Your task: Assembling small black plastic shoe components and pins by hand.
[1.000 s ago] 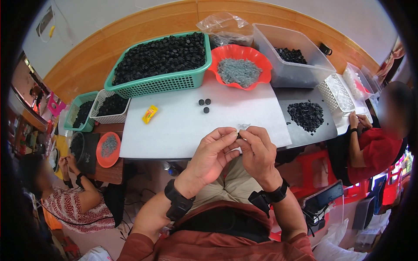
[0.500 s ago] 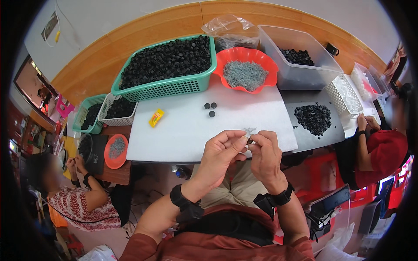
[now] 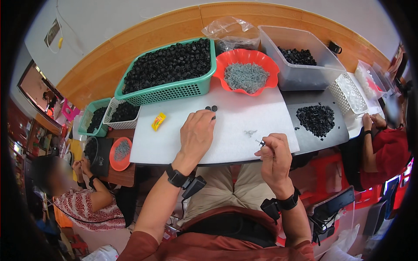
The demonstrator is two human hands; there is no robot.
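My left hand (image 3: 197, 135) reaches over the white sheet, palm down and fingers curled. Its fingertips close on the nearest of three round black caps (image 3: 214, 117); the hand partly hides that cap. Just beyond it, another round black cap (image 3: 214, 108) stands on the sheet. Near the sheet's front edge, my right hand (image 3: 277, 157) pinches a small black part (image 3: 262, 143) with a thin grey metal pin, probably a screw, sticking out. Beside this hand lies a little heap of grey screws (image 3: 250, 133).
Along the back stand a green basket (image 3: 174, 94) of black caps, a red scalloped bowl (image 3: 272, 82) of grey screws and a clear bin (image 3: 305, 75). Black pieces (image 3: 315, 121) lie on the grey board at right. A yellow packet (image 3: 158, 121) is at left. A person works on either side.
My hands have parted from their shared hold. The left has moved away and left to the black caps; the right has shifted slightly right, keeping the small black part.
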